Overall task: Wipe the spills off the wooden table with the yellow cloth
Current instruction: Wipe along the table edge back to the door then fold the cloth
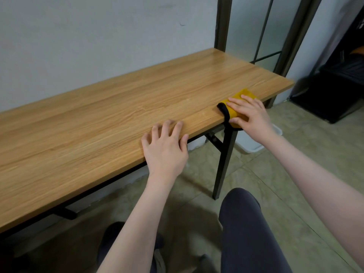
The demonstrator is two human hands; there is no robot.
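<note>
A long wooden table (110, 119) runs from lower left to upper right against a pale wall. The yellow cloth (245, 94), folded and edged in black, lies at the table's near edge close to its right end, partly hanging over. My right hand (249, 113) lies on top of the cloth with fingers spread, the thumb at the cloth's lower side. My left hand (164, 143) rests on the near edge of the table further left, fingers spread and slightly bent, holding nothing. I see no spill on the wood.
A black table leg (224, 160) stands under the cloth. A white bin (250, 143) sits on the tiled floor beneath the table's right end. Black cases (334, 95) stand at the right by a dark door frame (291, 36). My dark-trousered legs (248, 229) are below.
</note>
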